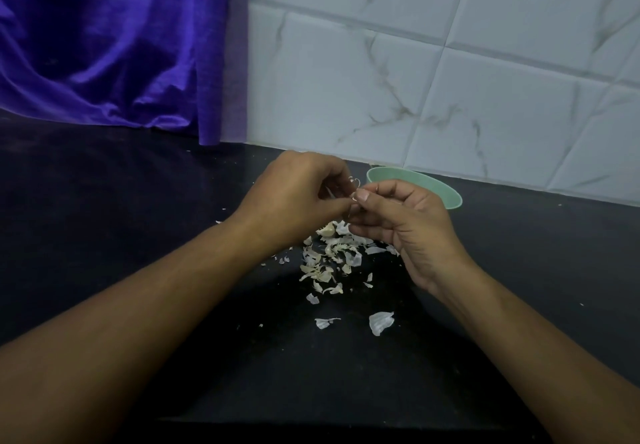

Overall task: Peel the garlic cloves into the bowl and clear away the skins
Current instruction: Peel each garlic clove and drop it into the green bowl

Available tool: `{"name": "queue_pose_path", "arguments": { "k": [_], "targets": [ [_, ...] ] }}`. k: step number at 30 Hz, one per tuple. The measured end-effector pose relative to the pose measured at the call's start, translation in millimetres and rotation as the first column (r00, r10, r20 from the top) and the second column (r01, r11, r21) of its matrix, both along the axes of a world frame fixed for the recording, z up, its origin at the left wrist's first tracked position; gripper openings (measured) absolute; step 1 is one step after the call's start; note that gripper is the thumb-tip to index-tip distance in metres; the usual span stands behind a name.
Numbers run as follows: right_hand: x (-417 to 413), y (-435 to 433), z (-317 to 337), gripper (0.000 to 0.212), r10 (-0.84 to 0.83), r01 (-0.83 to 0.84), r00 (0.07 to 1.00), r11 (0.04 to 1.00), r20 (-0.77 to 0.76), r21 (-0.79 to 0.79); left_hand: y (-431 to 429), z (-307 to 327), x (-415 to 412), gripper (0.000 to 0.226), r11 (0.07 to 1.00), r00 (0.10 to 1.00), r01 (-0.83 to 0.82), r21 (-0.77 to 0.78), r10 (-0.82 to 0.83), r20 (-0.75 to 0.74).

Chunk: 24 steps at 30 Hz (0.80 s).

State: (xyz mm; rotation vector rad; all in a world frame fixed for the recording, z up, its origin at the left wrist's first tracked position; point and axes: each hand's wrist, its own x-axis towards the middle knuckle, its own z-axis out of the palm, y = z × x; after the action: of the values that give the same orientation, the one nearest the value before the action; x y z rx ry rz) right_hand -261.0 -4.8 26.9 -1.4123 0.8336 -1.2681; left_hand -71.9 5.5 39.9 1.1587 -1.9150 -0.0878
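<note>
Nearest on the dark table (138, 235) lie two loose flakes of skin, the larger one (381, 322) to the right. Just beyond them is the main litter of skins (329, 256), spread under and a little nearer than the hands. At its far edge sits a pale lump (327, 229) that may be an unpeeled piece of garlic; I cannot tell for sure.

Above the litter the two hands meet. The left grip (294, 197) is closed, its fingers curled in on a small clove (353, 196) that shows only as a sliver between the fingertips. The right grip (405, 225) pinches the same clove from the right with thumb and forefinger, and a thin curl of skin stands up from the spot. So the clove is held in the air, over the skins and just short of the bowl.

The green bowl (453, 201) stands beyond the right hand, near the tiled wall (450, 62); its inside is hidden. A purple curtain (104, 45) hangs at far left.

This looks like the peeling step, mid-clove. Next, the skin has to be pulled off and let fall, then the bare clove carried a short way far-right over the rim and dropped in. The skins have not yet been cleared.
</note>
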Motion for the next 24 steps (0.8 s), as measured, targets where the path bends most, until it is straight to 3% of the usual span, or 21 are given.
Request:
{"name": "queue_pose_path", "arguments": {
  "k": [5,11,16,24],
  "targets": [
    [-0.8,0.6,2.4,0.020,0.040,-0.040,0.999,0.998,0.013,0.049,0.2,3.2,2.0,0.003,0.999,1.000,-0.020,-0.044,0.021,0.016],
    [-1.8,-0.3,2.7,0.017,0.040,-0.040,0.999,0.998,0.015,0.039,4.7,6.8,-0.8,0.011,0.997,0.992,0.016,0.074,-0.006,-0.128],
    [-0.9,-1.2,2.4,0.016,0.028,-0.028,1.000,0.999,0.013,0.018,5.2,7.5,-0.3,0.008,0.992,0.988,-0.032,0.124,0.051,-0.147],
    [-1.9,-1.5,3.1,0.010,-0.001,0.001,1.000,1.000,0.007,-0.015,-1.0,3.0,4.7,0.007,0.985,0.985,-0.169,0.037,0.167,0.048]
  ]
}}
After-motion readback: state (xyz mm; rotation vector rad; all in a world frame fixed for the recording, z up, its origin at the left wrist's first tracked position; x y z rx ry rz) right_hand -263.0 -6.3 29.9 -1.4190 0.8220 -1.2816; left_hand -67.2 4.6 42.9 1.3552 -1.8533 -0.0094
